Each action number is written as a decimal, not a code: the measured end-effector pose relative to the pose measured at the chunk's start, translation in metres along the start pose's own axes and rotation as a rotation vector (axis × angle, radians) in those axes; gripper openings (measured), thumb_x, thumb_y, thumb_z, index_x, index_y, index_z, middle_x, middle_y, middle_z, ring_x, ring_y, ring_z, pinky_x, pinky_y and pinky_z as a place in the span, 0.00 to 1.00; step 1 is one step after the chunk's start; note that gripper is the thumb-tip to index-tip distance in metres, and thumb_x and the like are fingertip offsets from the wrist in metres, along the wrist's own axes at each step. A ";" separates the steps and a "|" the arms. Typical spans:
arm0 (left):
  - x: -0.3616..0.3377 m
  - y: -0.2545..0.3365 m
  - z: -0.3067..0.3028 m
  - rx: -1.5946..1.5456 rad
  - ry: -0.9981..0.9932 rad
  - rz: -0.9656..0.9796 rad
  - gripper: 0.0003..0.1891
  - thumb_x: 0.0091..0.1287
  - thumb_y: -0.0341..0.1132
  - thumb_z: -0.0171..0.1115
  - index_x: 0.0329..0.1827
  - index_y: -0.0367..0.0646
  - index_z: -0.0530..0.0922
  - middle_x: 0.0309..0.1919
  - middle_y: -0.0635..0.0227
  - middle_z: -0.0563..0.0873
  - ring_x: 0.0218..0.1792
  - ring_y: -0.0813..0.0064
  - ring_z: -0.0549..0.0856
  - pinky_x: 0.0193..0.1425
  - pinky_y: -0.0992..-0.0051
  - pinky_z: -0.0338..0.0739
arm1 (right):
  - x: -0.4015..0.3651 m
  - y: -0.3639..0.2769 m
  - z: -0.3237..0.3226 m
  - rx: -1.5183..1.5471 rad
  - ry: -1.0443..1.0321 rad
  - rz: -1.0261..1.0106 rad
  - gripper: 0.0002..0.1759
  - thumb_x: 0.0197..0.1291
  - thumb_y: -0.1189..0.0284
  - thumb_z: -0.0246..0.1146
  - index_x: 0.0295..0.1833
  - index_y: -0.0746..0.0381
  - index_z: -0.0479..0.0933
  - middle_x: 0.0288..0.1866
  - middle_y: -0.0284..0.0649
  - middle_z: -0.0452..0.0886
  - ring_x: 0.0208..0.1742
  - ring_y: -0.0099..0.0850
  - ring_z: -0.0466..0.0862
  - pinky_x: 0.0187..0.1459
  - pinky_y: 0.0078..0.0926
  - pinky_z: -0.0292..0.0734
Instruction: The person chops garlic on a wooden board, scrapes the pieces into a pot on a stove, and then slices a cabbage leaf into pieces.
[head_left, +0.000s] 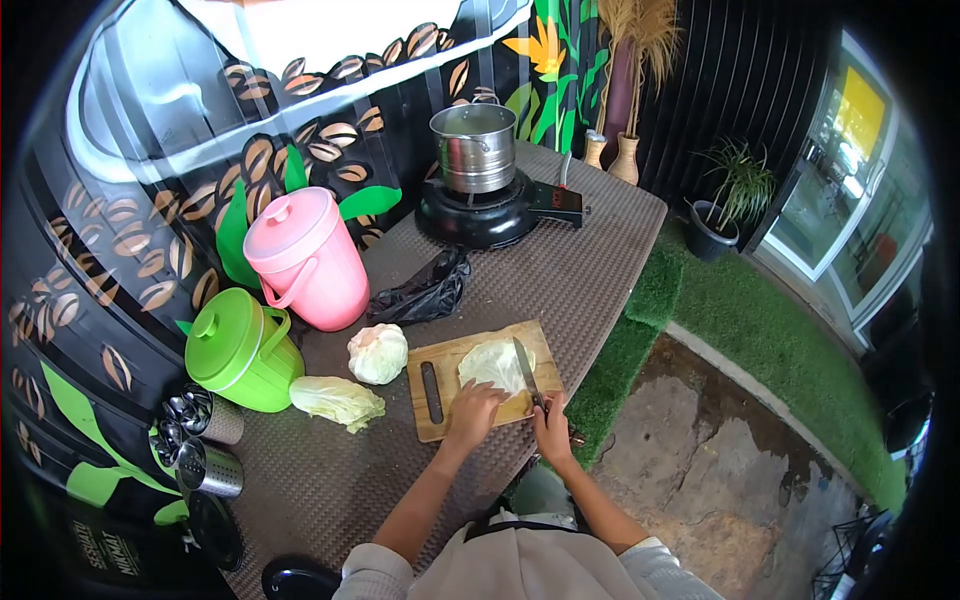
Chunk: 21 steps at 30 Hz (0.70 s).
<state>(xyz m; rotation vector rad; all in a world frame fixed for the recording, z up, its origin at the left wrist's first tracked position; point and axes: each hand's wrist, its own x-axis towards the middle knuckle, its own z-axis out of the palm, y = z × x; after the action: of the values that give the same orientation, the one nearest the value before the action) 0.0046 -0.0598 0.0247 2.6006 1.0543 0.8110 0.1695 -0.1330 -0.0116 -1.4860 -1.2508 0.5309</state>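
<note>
A wooden cutting board (pixel 432 388) lies on the brown mat-covered table. On it rests a pale green cabbage leaf (pixel 495 362). My left hand (pixel 472 408) presses on the near edge of the leaf. My right hand (pixel 552 428) grips the handle of a knife (pixel 526 370), whose blade lies across the right side of the leaf. A cabbage head (pixel 378 353) sits left of the board, and a loose cabbage leaf (pixel 336 400) lies in front of it.
A pink lidded bucket (pixel 305 258) and a green lidded bucket (pixel 243 350) stand at the left. A black plastic bag (pixel 425 293) lies behind the board. A steel pot (pixel 473 146) sits on a black stove (pixel 480 216) at the back. Steel cups (pixel 200 440) stand near left.
</note>
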 end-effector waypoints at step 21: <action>0.007 -0.007 0.029 -0.101 0.173 -0.076 0.07 0.64 0.32 0.63 0.42 0.46 0.85 0.44 0.69 0.86 0.58 0.61 0.76 0.73 0.49 0.54 | -0.010 -0.009 -0.014 -0.240 -0.133 0.017 0.12 0.70 0.70 0.51 0.53 0.66 0.69 0.40 0.60 0.79 0.39 0.59 0.80 0.39 0.50 0.73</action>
<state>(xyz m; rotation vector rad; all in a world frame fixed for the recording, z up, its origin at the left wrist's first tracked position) 0.0209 -0.0497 0.0011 2.4270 1.1191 1.0568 0.1741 -0.1490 -0.0022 -1.6843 -1.4471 0.5113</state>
